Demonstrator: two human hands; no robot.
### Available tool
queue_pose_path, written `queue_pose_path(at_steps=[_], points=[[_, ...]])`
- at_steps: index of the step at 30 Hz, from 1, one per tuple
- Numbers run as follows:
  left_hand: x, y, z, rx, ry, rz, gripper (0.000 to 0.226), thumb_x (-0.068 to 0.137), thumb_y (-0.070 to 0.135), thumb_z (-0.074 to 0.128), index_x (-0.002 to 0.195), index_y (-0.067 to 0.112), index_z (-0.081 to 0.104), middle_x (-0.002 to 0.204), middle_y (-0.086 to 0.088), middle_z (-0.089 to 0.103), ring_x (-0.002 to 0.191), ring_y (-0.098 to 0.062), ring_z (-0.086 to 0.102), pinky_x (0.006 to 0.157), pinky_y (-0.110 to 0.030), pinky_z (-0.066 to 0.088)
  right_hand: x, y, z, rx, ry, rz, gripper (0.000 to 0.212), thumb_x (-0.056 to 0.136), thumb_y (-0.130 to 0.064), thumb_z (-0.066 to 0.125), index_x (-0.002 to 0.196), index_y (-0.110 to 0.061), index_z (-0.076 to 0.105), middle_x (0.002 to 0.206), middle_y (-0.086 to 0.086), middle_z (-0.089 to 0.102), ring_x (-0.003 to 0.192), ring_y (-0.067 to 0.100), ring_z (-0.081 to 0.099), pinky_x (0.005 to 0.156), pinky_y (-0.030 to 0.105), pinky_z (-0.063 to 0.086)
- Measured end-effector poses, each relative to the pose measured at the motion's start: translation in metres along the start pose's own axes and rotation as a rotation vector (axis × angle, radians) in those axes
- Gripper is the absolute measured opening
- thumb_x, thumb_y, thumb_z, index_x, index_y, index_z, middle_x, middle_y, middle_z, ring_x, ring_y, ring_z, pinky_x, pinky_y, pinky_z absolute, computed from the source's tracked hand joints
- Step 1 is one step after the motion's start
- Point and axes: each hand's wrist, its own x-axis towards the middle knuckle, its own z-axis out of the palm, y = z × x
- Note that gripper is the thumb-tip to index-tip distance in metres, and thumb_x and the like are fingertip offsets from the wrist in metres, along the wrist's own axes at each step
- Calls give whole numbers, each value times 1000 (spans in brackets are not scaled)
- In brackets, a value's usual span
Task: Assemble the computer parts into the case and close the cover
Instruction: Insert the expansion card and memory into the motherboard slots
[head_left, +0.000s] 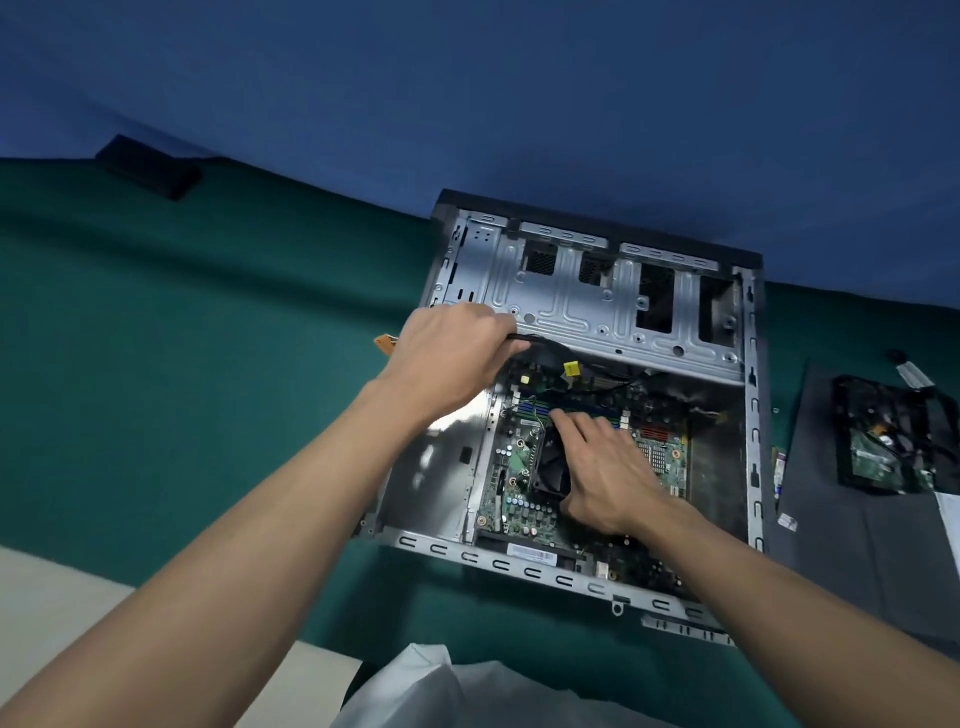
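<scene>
The grey metal computer case (571, 301) lies open on the green tabletop (208, 364). The left hand (452, 358) has its fingers curled tight round the black cable bundle (540, 345) and holds it up by the case's left wall, likely so the wires do not hide the green circuit board (511, 499). The right hand (608, 473) lies on the board beside the black fan (553, 467), fingers nearly straight, reaching to the blue slots (537, 409). Room is tight between fan, wires and metal walls. The dark grey flat cover (857, 545) waits at the right, apart from the hands.
</scene>
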Motion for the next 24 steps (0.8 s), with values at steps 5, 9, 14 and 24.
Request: queue_pose_path(at_steps=[5,9,14,24], points=[[-15,-13,10,23,112,3,45,98,45,44,84,10,67,72,-2,62,63,-24,60,49,-32,43,4,0,2,-17,-6,-22,105,70,-25,72,150,-15,5,147,9,31,129,26,35,111,42,28],[-24,-14,22,22,175,-23,43,95,42,50,74,8,66,64,-4,59,57,-23,57,47,-29,41,5,-1,3,-32,8,-18,106,70,-28,73,150,-15,5,147,9,31,129,26,35,110,41,30],[-27,-11,33,-1,184,-36,43,95,42,48,74,9,66,64,-4,58,56,-20,55,46,-29,43,4,-2,3,-6,25,-5,107,69,-28,74,150,-16,5,144,8,34,125,24,38,108,39,32],[-6,16,27,-468,17,-408,39,95,49,53,74,17,64,68,-1,64,65,-23,60,57,-35,49,8,-7,5,-65,-31,-1,106,71,-20,72,150,-17,2,148,9,29,132,26,32,111,42,26]])
